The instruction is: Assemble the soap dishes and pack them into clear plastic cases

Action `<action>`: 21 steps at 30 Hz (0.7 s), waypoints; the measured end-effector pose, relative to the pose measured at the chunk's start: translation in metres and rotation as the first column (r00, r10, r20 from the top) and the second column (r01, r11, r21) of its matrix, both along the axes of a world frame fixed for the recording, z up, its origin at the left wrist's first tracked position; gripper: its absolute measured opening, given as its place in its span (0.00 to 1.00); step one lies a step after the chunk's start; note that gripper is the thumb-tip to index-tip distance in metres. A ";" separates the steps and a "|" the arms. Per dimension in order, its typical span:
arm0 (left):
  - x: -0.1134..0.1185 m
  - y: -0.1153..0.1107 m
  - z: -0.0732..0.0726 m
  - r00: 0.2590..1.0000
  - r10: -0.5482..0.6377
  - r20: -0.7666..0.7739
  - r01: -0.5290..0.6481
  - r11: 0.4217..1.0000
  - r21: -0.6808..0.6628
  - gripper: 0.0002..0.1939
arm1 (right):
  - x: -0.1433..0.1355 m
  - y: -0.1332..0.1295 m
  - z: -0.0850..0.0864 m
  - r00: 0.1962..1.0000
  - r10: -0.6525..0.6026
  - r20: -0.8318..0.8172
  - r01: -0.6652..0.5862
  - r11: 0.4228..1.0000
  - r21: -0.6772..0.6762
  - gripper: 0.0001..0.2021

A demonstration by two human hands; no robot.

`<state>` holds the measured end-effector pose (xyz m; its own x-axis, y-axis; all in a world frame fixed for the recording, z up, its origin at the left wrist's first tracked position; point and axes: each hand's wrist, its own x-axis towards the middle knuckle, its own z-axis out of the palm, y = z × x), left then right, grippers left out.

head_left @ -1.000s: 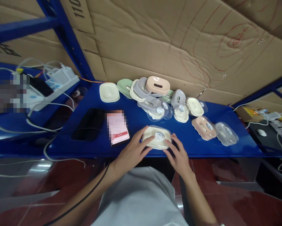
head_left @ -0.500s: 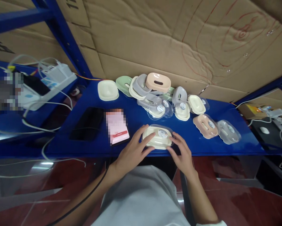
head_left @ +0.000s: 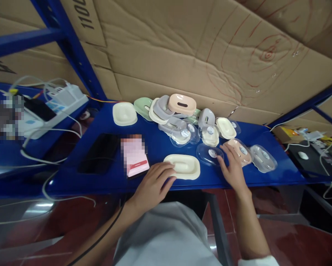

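A cream soap dish (head_left: 186,166) lies uncovered near the front edge of the blue table. My left hand (head_left: 156,181) grips its left end, fingers over the rim and thumb at the front side. To the right of the dish, a clear plastic lid (head_left: 206,154) with a round sticker is low over the table or on it; I cannot tell which. My right hand (head_left: 233,170) has its thumb and fingers at the lid's right end. Just beyond that hand is a pink soap dish (head_left: 242,149) under a clear lid, partly hidden by my fingers.
A grey lidded soap dish (head_left: 262,159) sits farther right. Along the cardboard back wall, several dishes are piled, a pink one (head_left: 182,104) on top. A cream tray (head_left: 125,113) lies at the back left. A lit phone (head_left: 136,162) and a black device (head_left: 99,155) are on the left.
The clear lid has come off the cream dish and moved right with my right hand. My left hand has stayed at the dish's left end. The view has shifted slightly.
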<state>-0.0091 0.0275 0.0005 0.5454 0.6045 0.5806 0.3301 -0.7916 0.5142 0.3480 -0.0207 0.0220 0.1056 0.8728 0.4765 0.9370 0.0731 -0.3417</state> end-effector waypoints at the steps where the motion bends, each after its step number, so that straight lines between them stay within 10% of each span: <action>1: 0.000 0.000 0.000 1.000 0.003 0.005 -0.003 1.000 0.001 0.06 | 0.010 0.015 0.008 0.999 0.004 0.045 -0.004 1.000 0.009 0.23; 9: 0.002 0.002 -0.005 0.997 -0.021 -0.072 0.022 1.000 0.000 0.05 | 0.066 0.121 0.035 0.933 -0.310 0.183 0.352 0.895 -0.274 0.23; 21: 0.003 0.001 -0.002 0.989 -0.025 -0.143 0.027 1.000 0.013 0.05 | 0.101 0.120 0.038 0.868 -0.486 0.102 0.496 0.845 -0.199 0.24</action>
